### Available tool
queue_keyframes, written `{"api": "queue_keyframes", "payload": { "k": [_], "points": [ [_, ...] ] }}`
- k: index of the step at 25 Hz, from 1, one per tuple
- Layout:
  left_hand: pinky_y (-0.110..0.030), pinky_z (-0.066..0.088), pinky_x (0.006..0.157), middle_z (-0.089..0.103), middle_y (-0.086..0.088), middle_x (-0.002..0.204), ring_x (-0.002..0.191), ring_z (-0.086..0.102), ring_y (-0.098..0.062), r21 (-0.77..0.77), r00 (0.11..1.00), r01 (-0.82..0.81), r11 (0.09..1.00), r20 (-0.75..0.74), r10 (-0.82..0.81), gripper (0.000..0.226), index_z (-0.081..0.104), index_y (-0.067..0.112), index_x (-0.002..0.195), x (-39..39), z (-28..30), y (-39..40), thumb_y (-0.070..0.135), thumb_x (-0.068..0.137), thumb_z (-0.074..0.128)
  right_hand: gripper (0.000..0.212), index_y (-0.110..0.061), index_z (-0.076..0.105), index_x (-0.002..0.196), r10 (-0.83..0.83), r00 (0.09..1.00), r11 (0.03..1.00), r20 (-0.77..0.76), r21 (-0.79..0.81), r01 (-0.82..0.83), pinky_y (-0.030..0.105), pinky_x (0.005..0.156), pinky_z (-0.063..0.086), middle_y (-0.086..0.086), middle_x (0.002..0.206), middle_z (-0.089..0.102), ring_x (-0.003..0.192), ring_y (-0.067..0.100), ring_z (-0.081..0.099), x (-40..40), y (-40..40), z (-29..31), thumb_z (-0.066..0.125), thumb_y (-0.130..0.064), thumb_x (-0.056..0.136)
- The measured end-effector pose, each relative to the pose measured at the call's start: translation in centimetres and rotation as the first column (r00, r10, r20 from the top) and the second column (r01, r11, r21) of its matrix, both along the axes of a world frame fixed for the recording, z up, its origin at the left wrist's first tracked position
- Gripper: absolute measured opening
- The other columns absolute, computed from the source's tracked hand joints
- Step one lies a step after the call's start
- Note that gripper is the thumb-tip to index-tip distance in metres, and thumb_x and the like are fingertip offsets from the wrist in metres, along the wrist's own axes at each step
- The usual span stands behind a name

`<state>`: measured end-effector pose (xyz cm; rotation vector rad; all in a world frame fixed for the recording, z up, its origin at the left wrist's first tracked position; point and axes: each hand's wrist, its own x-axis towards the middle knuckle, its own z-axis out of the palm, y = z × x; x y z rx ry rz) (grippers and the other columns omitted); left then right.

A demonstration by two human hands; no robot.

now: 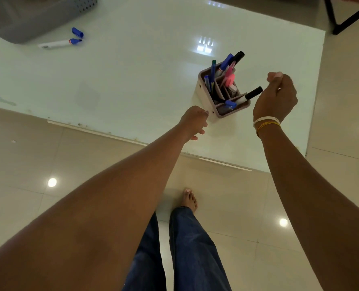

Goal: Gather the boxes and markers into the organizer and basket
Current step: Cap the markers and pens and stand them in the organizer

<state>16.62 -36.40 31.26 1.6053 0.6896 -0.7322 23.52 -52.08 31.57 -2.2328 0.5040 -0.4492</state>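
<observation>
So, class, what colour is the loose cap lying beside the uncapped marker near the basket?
Blue; the loose cap shows best in the head view.

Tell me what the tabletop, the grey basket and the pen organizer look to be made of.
Tabletop: likely back-painted glass, glossy, mirrors a window glare.
Grey basket: moulded plastic, matte, with rows of punched holes.
Pen organizer: probably plastic, smooth satin white shell with mauve dividers; could be coated.

Bare table (132,80) between organizer (205,97) and basket (37,19), bar one marker (56,44).

left hand (194,120) touches organizer (220,95) corner | right hand (276,97) curled beside it — loose marker (58,43) by basket (37,15)
</observation>
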Motion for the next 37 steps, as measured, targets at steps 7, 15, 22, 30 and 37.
{"api": "queue_keyframes", "payload": {
  "k": [7,15,22,30,37],
  "points": [
    [-0.035,0.049,0.078,0.065,-0.007,0.101,0.084,0.063,-0.024,0.028,0.996,-0.094,0.995,0.003,0.094,0.03,0.056,0.012,0.118,-0.2,-0.3,7.8,0.029,0.1,0.04,0.04,-0.009,0.07,0.085,0.21,0.952,0.975,0.225,0.019,-0.219,0.025,0.077,0.044,0.002,0.082,0.061,0.081,0.018,0.058,0.1,10.2,1.4,0.034,-0.025,0.092],
    [-0.04,0.055,0.077,0.067,-0.013,0.107,0.098,0.065,-0.029,0.284,0.976,-0.216,0.934,0.073,0.204,0.023,0.06,0.012,0.11,-0.1,-2.1,24.4,0.02,0.098,0.041,0.03,-0.007,0.07,0.083,0.687,0.726,0.715,0.005,0.169,-0.678,0.03,0.076,0.053,0.004,0.083,0.071,0.078,0.018,0.065,-1.2,32.1,-1.4,0.044,-0.018,0.094],
    [-0.024,0.048,0.062,0.067,-0.004,0.112,0.096,0.064,-0.022,0.465,0.956,-0.294,0.835,0.15,0.253,0.025,0.065,0.015,0.102,2.1,-4.7,38.0,0.014,0.093,0.042,0.035,-0.02,0.053,0.131,0.723,0.568,0.592,-0.394,-0.072,-0.803,0.03,0.09,0.051,0.007,0.124,0.055,0.112,0.021,0.054,5.3,44.5,-5.3,0.046,-0.01,0.098],
    [-0.037,0.043,0.092,0.053,-0.007,0.126,0.118,0.048,-0.025,0.834,0.943,-0.08,0.546,0.24,-0.23,0.033,0.053,0.019,0.129,7.8,-6.8,43.5,0.018,0.096,0.052,0.042,-0.016,0.057,0.132,0.734,0.369,0.316,-0.571,-0.194,-0.929,0.036,0.102,0.046,0.009,0.132,0.051,0.122,0.026,0.05,11.7,48.6,-8.3,0.053,-0.002,0.093],
    [-0.037,0.042,0.074,0.057,-0.014,0.106,0.096,0.057,-0.03,0.852,0.958,0.106,0.513,0.051,-0.282,0.028,0.047,0.008,0.116,7.9,-8.0,42.1,0.013,0.091,0.059,0.03,-0.01,0.064,0.114,0.502,0.675,0.839,-0.54,0.114,-0.532,0.024,0.091,0.048,0.006,0.121,0.064,0.111,0.024,0.062,11.1,44.8,-8.1,0.066,-0.014,0.084]
  ]
}}
